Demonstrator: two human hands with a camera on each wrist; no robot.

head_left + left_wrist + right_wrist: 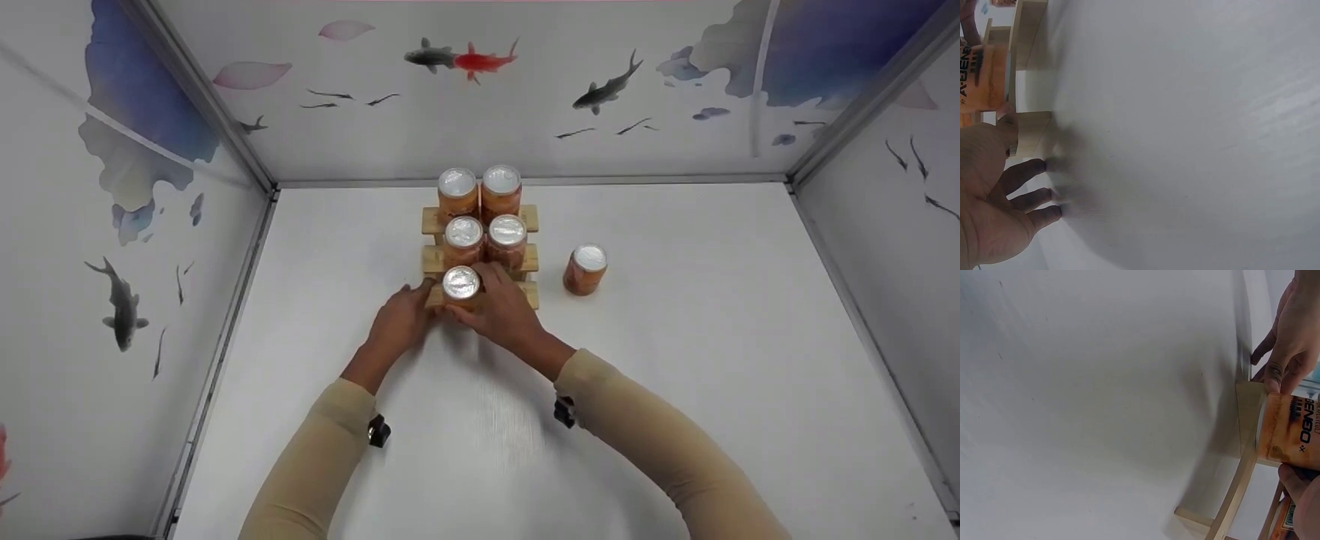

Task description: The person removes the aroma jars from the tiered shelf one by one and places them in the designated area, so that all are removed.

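A stepped wooden rack (pixel 530 294) carries several orange cans with silvery lids. My right hand (pixel 506 311) grips the can (pixel 461 285) on the lowest step, thumb on the near side and fingers around the right. That can stands upright on the step's left half; dark lettering shows on its label in both wrist views. At the rack's left end is my left hand (pixel 401 322). Its thumb lies on the step beside the can's base, pinching the rack's end, while other fingers extend down toward the table in the left wrist view. The right hand's fingertips are partly hidden.
Two cans stand on the top step, including the left one (pixel 457 191), and two on the middle step, including the right one (pixel 508 238). Another can (pixel 585 270) stands upright on the white table (pixel 697 360), right of the rack. Printed panels (pixel 360 142) enclose the table.
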